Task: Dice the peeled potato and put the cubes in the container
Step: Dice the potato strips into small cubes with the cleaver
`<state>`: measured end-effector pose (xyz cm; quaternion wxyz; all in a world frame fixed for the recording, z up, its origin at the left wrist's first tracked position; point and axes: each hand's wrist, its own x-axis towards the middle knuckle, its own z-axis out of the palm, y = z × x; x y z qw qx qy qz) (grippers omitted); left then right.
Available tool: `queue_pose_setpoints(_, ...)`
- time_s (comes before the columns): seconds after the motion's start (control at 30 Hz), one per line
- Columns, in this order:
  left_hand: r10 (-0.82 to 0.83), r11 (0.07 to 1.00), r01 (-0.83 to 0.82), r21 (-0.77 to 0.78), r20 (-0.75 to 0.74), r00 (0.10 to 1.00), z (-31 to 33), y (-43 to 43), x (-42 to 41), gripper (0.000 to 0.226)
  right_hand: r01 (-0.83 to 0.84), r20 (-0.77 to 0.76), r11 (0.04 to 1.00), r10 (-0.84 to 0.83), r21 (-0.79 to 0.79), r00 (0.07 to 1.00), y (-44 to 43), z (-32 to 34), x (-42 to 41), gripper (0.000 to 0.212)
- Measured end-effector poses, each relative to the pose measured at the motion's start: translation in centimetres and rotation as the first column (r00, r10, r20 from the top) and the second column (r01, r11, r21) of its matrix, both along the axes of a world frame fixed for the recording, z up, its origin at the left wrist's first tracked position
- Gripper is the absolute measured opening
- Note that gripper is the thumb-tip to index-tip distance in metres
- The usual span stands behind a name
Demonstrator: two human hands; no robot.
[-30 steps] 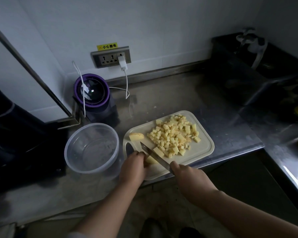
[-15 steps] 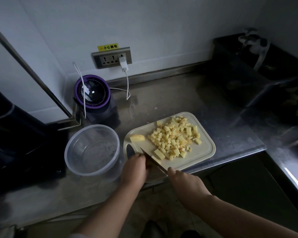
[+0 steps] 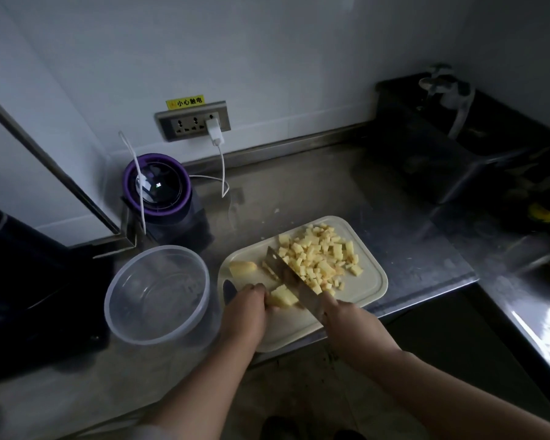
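The steel counter (image 3: 299,185) runs from the left wall to a dark sink at the far right. The clear round container (image 3: 158,248) stands on it at near left, just beside the cutting board (image 3: 369,287), in the same place as half a second ago. Behind the container is a blender with a purple ring (image 3: 158,188), a white cable draped over it from the wall socket (image 3: 192,122).

The pale board lies at the near edge of the counter. The right hand (image 3: 350,325) is wrapped round the handle of the knife (image 3: 296,282). Compared with half a second ago, the blade sits farther across the board. Its tip now reaches the far-left edge of the heap of potato cubes (image 3: 318,252), where before it lay low beside the left fingers, and its broad side shows. The left hand (image 3: 243,312) rests on the near-left part of the board, fingers curled down, and holds the remaining potato piece (image 3: 283,296) at its left end. That piece, mostly hidden earlier, now shows plainly between the fingertips and the blade, touching the blade's left face.

The cubes are all heaped on the far-right half of the board, unchanged. A small rounded end piece (image 3: 242,267) lies apart at the board's far-left corner, where it was before
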<state>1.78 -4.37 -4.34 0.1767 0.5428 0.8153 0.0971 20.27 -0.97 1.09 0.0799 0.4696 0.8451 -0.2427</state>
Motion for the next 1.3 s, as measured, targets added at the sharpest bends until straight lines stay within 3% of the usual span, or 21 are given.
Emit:
queue_pose_setpoints(0.13,-0.001,1.000,0.002,0.023,-0.043,0.999,-0.3,0.4,0.1,0.025,0.039,0.000,0.999,-0.039,0.003,0.999,0.9,0.5,0.4,0.037)
queue_pose_setpoints(0.3,0.017,1.000,-0.018,0.017,0.044,0.999,1.1,1.2,-0.8,0.034,0.043,-0.008,0.999,-0.043,-0.018,0.999,1.3,0.9,0.5,0.031)
queue_pose_setpoints(0.43,-0.069,0.987,0.098,0.128,-0.211,0.975,3.6,3.6,-3.4,0.033,0.005,0.024,1.000,-0.005,-0.013,1.000,1.4,0.7,0.5,0.027)
queue_pose_setpoints(0.6,-0.201,0.978,0.159,-0.132,-0.425,0.882,4.3,5.1,-4.6,0.031,-0.078,0.055,0.996,0.081,-0.053,0.995,1.5,0.6,0.3,0.025)
queue_pose_setpoints(0.73,-0.205,0.975,0.137,-0.177,-0.459,0.864,4.1,5.2,-4.9,0.025,-0.172,0.094,0.981,0.180,-0.086,0.979,1.4,0.7,0.7,0.027)
queue_pose_setpoints(0.87,0.061,0.998,-0.053,0.045,-0.196,0.979,5.5,4.4,-5.4,0.024,-0.267,0.165,0.958,0.282,-0.108,0.945,2.5,0.4,1.3,0.031)
queue_pose_setpoints(1.0,0.176,0.971,-0.186,0.149,0.079,0.981,6.4,2.1,-5.1,0.027,-0.334,0.234,0.941,0.336,-0.051,0.912,4.3,0.2,1.1,0.028)
queue_pose_setpoints(1.13,0.270,0.880,-0.421,0.221,0.495,0.826,6.2,-0.9,-2.8,0.025,-0.330,0.261,0.944,0.314,0.021,0.913,6.1,-0.2,0.5,0.020)
queue_pose_setpoints(1.3,0.252,0.800,-0.559,0.219,0.722,0.644,3.4,-3.7,-0.4,0.022,-0.292,0.218,0.956,0.282,0.014,0.934,7.3,-0.5,0.1,0.021)
